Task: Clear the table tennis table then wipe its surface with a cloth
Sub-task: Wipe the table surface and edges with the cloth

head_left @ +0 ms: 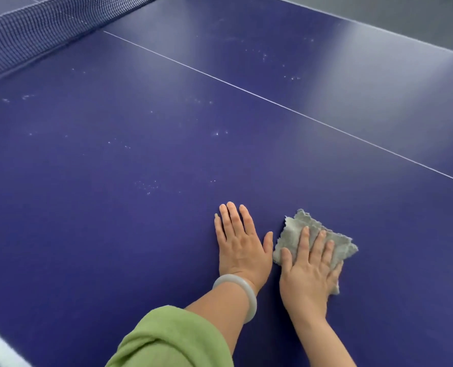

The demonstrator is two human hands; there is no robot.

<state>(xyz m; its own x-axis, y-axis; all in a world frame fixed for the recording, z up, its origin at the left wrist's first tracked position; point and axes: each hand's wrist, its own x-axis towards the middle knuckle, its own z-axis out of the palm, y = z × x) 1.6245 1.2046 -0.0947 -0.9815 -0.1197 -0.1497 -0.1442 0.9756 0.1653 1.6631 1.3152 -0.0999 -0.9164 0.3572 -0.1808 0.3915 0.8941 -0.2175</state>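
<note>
Head view: both hands are down flat on the blue table [114, 234], near its near edge. The left hand [240, 242] is spread with straight fingers, palm on the bare surface and holding nothing. The right hand [310, 268] sits just beside it, fingers straight and fanned out, pressing the cloth [297, 226] onto the table rather than gripping it.

The cloth is a grey folded rag, roughly squarish, so it has no real long axis. One corner pokes out past the fingertips, away from the person.

What the next swipe hangs on is the pale specks [148, 185]. They lie ahead and to the left of the hands, scattered out toward the net [34, 30], with more beyond the white centre line [273, 102]. The left hand is nearer the closest patch, but the cloth is under the right, so it looks like a push forward and leftwards.

Count: two hands, one cloth, one net, one pale bangle [236, 292] on the left wrist and one green sleeve [172, 340]. There are several speck patches, too scattered to number.
</note>
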